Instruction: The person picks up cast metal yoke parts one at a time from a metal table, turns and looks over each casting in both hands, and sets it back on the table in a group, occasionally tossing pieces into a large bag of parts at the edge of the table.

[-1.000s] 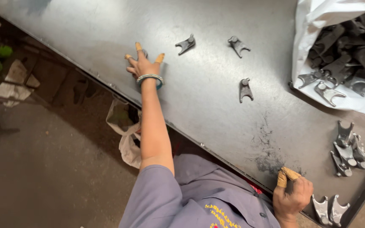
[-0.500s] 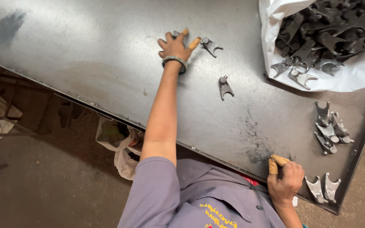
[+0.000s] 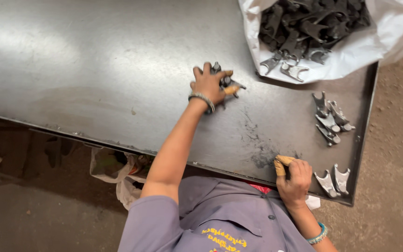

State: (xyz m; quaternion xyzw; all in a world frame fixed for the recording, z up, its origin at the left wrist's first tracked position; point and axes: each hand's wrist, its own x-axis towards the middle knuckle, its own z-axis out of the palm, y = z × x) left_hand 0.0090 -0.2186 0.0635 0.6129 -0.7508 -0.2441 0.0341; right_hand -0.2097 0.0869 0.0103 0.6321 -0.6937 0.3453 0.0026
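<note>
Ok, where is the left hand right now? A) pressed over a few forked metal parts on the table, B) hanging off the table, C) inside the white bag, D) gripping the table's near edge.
A: the left hand lies spread over a few forked metal parts on the steel table, well clear of the white bag.

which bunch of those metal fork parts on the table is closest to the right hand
The pair of fork parts at the table's near right corner, just beside the right hand. The cluster of fork parts lies farther up the table.
</note>
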